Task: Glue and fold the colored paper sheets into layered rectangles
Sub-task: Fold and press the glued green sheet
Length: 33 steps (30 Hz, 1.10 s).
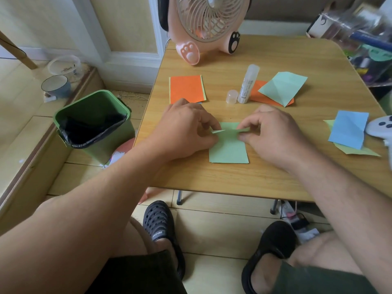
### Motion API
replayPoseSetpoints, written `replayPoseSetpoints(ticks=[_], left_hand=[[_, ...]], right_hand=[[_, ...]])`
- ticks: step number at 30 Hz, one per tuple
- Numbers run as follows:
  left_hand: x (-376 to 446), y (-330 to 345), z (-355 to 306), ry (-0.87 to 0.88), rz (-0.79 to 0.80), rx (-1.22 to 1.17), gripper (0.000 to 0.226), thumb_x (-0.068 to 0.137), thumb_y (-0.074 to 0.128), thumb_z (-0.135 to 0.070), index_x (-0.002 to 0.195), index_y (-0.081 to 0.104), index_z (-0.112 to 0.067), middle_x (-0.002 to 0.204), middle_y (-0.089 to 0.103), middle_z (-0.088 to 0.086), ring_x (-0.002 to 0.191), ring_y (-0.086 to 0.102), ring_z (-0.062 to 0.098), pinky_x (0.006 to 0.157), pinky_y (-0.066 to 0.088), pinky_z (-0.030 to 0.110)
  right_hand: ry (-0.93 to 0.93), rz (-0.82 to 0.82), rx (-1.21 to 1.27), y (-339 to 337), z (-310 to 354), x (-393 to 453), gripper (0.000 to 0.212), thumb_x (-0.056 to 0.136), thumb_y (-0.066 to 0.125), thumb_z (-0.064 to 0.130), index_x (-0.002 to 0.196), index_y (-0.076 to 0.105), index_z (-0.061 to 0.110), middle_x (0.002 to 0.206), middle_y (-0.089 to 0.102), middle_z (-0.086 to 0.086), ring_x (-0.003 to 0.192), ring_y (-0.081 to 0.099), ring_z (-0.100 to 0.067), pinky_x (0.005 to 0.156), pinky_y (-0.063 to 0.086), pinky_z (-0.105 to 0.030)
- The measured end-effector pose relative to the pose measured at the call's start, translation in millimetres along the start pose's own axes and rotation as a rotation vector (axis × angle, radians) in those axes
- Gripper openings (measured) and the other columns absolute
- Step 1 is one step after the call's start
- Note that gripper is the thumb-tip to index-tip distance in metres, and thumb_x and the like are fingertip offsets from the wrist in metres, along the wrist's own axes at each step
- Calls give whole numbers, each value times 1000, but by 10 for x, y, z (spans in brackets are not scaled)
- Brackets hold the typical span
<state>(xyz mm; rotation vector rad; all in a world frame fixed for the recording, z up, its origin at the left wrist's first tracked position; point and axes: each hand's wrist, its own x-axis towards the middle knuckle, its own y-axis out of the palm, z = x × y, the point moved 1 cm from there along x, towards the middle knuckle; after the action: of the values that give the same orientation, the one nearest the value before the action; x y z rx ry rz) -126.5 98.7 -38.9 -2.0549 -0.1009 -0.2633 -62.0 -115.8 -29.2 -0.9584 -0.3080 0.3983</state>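
A green paper sheet (229,150) lies on the wooden table (233,179) in front of me, its far part lifted into a fold. My left hand (182,132) pinches the fold's left end and my right hand (273,134) pinches its right end. An orange layered rectangle (186,89) lies at the back left. An uncapped glue stick (247,83) stands mid-table with its cap (231,96) beside it. Behind it a creased green sheet (283,88) lies over an orange sheet (257,94). A blue sheet (347,129) sits on a yellow-green one (358,151) at the right.
A pink fan (210,24) stands at the table's back edge. A green bin (93,122) with a black liner stands on the floor to the left. A white controller (381,128) lies at the right edge, with cluttered clear packaging (360,32) behind it.
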Motion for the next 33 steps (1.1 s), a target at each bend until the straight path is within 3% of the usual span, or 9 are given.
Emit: replayPoseSetpoints(ticks=[8, 12, 17, 24, 27, 33], left_hand=[[108, 120, -161, 30, -47, 35, 16, 79, 78, -54, 93, 73, -48, 92, 64, -18, 99, 50, 17, 81, 32, 33], [95, 58, -47, 11, -20, 31, 12, 80, 77, -54, 89, 69, -54, 82, 58, -20, 97, 50, 17, 84, 39, 35], [60, -37, 71, -27, 14, 13, 11, 79, 71, -57, 88, 65, -59, 84, 60, -15, 96, 48, 18, 91, 45, 44], [40, -38, 46, -25, 2, -12, 11, 75, 65, -59, 87, 65, -57, 81, 61, -15, 94, 49, 18, 90, 47, 46], [40, -26, 54, -22, -4, -13, 12, 76, 65, -60, 87, 67, -56, 81, 61, -15, 93, 49, 17, 90, 47, 46], [44, -17, 74, -21, -5, -18, 14, 75, 63, -62, 89, 64, -58, 82, 61, -15, 93, 49, 16, 89, 48, 46]], right_hand=[[-19, -2, -37, 3, -15, 4, 9, 87, 82, 32, 93, 76, 36, 97, 58, 9, 102, 56, -22, 93, 50, -46], [-15, 2, -43, -10, -24, 3, 8, 88, 81, 34, 93, 76, 36, 98, 57, 10, 104, 54, -20, 96, 48, -48], [-17, 11, -54, -11, -17, 18, 11, 88, 81, 34, 96, 75, 34, 98, 56, 11, 105, 55, -21, 97, 48, -50], [-32, 95, -83, -12, 66, 70, 13, 89, 79, 36, 99, 72, 40, 98, 52, 12, 105, 54, -20, 98, 47, -50], [-71, 65, -66, 74, 187, 64, 11, 87, 79, 43, 89, 67, 41, 96, 49, 11, 111, 52, -23, 97, 47, -50], [-89, -22, -93, 218, 248, 78, 14, 87, 79, 48, 92, 72, 37, 97, 49, 9, 116, 50, -24, 95, 45, -49]])
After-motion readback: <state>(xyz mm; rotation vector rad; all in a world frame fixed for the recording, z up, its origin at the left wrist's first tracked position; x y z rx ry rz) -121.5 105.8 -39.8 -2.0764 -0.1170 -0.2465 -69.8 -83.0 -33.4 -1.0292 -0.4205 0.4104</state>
